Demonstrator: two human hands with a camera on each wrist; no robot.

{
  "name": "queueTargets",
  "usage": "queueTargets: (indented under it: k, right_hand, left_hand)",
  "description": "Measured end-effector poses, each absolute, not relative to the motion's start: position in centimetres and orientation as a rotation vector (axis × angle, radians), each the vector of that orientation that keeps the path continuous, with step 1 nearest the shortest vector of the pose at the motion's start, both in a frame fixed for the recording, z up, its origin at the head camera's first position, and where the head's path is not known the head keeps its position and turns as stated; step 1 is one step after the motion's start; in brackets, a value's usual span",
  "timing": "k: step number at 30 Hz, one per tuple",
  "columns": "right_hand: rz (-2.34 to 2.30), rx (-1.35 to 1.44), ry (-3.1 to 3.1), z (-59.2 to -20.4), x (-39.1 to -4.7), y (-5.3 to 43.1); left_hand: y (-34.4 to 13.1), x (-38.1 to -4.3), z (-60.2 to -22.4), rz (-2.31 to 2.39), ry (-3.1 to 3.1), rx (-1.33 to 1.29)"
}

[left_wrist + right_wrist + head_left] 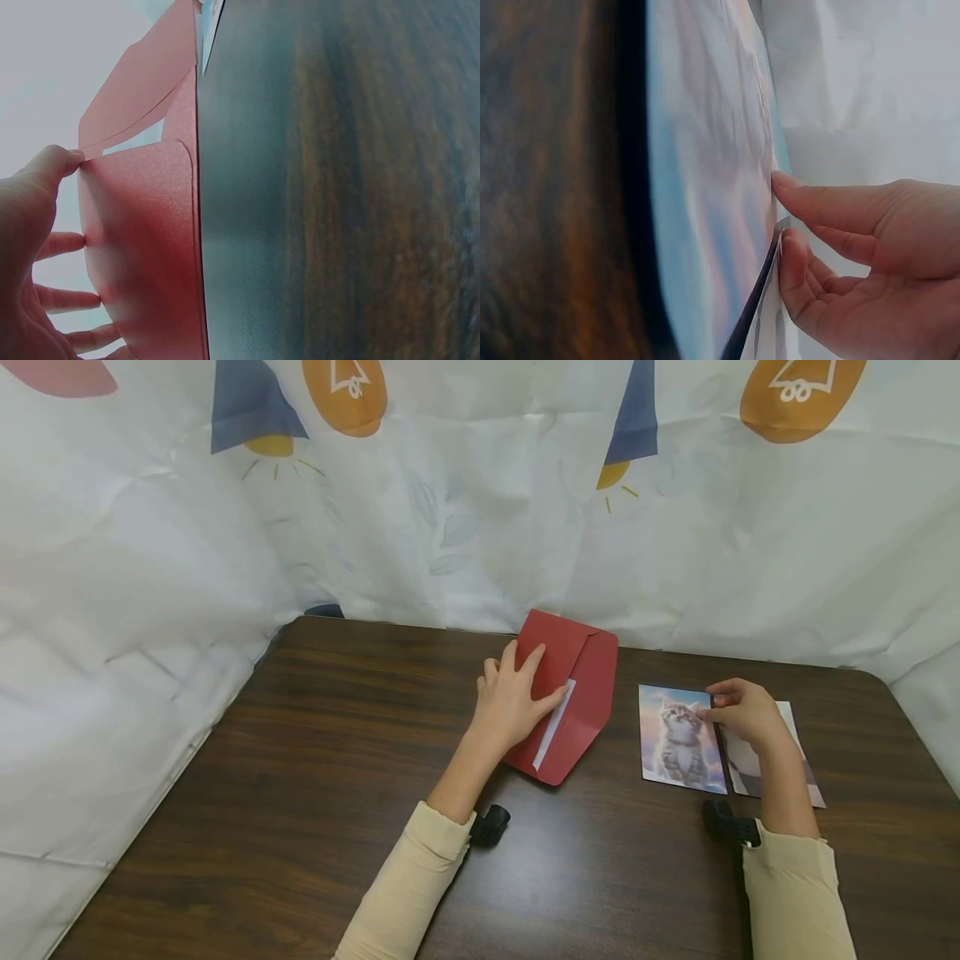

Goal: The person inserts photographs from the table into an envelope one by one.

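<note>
A red envelope (pixel 558 639) lies at the table's back middle, its flap spread toward the right and a white slip (pixel 553 731) showing at the opening. My left hand (pixel 507 700) rests on it, fingers spread; the left wrist view has the thumb and fingertips touching the envelope's face (pixel 142 240). To the right, my right hand (pixel 753 717) pinches a kitten picture card (pixel 680 747) by its upper right edge. In the right wrist view the thumb presses the card's front (pixel 712 150) and a dark shadow runs along its edge. A second card (pixel 742 772) lies partly hidden under the right hand.
The dark wood table (pixel 300 793) runs up to a white patterned curtain (pixel 480 527) at the back and left. Black wrist cameras sit on both forearms, the left one (pixel 491 825) low over the table.
</note>
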State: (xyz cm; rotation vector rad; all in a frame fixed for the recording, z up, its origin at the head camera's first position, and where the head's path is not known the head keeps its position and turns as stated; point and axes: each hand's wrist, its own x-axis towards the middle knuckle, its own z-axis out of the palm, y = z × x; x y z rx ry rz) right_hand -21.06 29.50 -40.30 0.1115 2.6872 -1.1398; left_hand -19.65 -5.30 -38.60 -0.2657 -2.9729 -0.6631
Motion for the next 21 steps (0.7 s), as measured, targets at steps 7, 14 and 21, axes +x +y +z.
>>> queueTargets:
  k: [7, 14, 21]
  right_hand:
    - [-1.162, 0.12, 2.717, -40.35, -21.07, 29.36]
    - [-1.191, 0.081, 2.745, -40.52, -20.93, 29.41]
    - [-1.234, 0.064, 2.743, -40.53, -20.64, 29.59]
  left_hand:
    - [-5.33, -19.68, -38.61, -0.659, -2.976, -0.265]
    - [-5.36, -19.7, -38.65, -0.66, -2.97, -0.265]
    - [-5.35, -19.66, -38.56, -0.65, -2.97, -0.268]
